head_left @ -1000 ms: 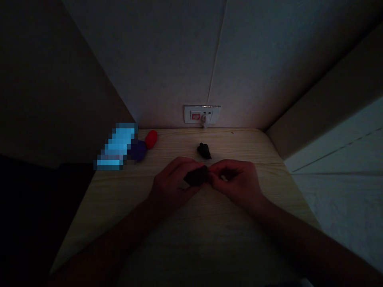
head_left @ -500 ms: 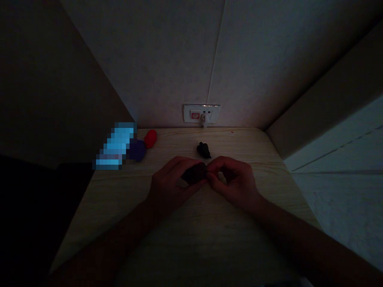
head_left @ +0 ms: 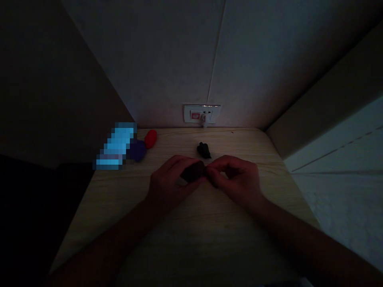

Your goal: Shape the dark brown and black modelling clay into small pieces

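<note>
My left hand (head_left: pixel 167 181) is closed round a dark lump of modelling clay (head_left: pixel 193 172), held between thumb and fingers above the wooden top. At the lump's right end, my right hand (head_left: pixel 236 177) has its thumb and fingertips pinched together on the clay. How much of it lies between those fingertips is hard to see in the dim light. Just beyond the hands, a smaller black piece of clay (head_left: pixel 204 150) with an uneven shape rests on the surface.
On the wooden tabletop (head_left: pixel 185 239), a red lump (head_left: pixel 151 138) and a purple lump (head_left: pixel 138 150) sit at the back left. Beside them is a bright, pixelated screen (head_left: pixel 116 145). A wall socket (head_left: pixel 202 114) with a plug is behind the table, and a pale panel (head_left: pixel 335 139) stands to the right.
My right hand has shifted slightly to the right, its thumb and fingers closer together at the lump's end. The left hand stays nearly in place.
</note>
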Demonstrator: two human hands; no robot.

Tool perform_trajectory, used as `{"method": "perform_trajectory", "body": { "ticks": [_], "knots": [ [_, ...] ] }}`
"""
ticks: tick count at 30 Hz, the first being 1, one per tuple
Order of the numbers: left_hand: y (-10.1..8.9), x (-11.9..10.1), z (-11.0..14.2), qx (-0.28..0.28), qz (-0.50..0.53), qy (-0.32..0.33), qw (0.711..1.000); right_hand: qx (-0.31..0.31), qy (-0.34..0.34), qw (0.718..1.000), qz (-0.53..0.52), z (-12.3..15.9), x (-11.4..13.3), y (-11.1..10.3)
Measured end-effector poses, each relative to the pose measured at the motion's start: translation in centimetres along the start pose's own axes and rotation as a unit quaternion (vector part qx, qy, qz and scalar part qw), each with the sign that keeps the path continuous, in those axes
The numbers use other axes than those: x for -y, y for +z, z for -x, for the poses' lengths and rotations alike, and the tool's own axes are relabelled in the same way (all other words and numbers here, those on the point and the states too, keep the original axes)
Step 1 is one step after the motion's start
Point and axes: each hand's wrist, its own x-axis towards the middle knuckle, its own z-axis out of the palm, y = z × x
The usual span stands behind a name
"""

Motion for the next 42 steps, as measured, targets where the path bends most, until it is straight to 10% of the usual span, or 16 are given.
{"method": "perform_trajectory", "body": {
  "ticks": [6,15,29,42],
  "knots": [
    [-0.3,1.9,-0.5,0.002,-0.046,-0.062,0.997,-0.183,-0.011,0.983,0.011,-2.2,-0.8,-1.1],
    [-0.5,4.9,-0.6,0.064,-0.123,-0.12,0.983,-0.151,0.06,0.987,-0.01,-3.4,-3.3,-1.6],
    [0.9,1.2,0.2,0.155,-0.054,0.116,0.98,-0.116,0.099,0.987,-0.047,-3.6,-4.2,-1.5],
    [2.2,1.8,-0.6,0.178,-0.1,0.16,0.966,-0.092,0.112,0.984,-0.108,-4.0,-4.7,-1.2]
  ]
}}
